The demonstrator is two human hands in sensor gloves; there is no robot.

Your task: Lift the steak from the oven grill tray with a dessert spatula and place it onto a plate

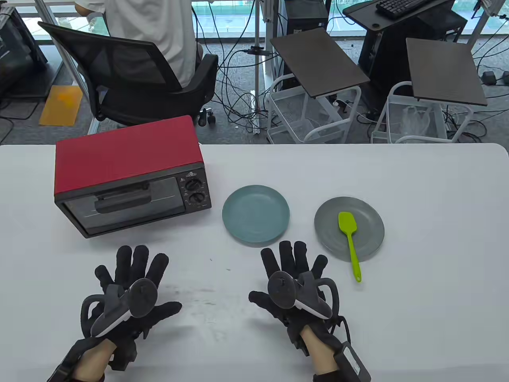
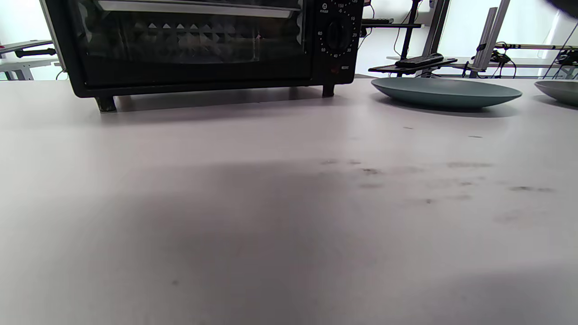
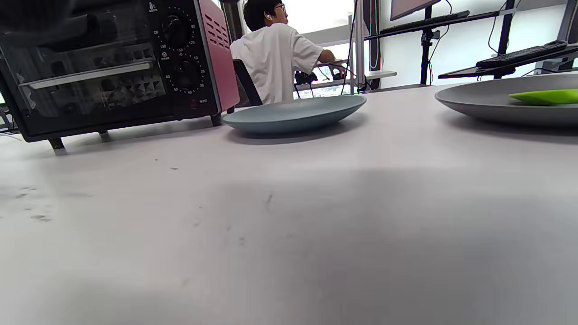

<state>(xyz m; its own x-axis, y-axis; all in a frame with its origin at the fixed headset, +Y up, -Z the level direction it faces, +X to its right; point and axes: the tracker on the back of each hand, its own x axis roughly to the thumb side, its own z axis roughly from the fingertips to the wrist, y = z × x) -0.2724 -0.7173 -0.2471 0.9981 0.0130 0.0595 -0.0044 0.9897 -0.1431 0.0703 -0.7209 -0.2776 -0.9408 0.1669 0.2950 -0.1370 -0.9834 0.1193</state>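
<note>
Lying on the grey plate (image 1: 370,207), green spatula (image 1: 350,241) just beside the flat, empty right grip (image 1: 296,284).

Floor: we see grey carpet (image 1: 238,55) strewn with black cables
Chair: a black mesh office chair (image 1: 131,79), a person in white seated on it
Right of chair: two dark tilted tabletops (image 1: 322,61) over white wire carts (image 1: 294,119)
Light: daylight from windows (image 3: 325,18)

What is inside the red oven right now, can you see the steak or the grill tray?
The oven door is shut. Through its dark glass only a handle bar and a studded back wall show. The glass is too dim to make out a steak or a tray.
</note>
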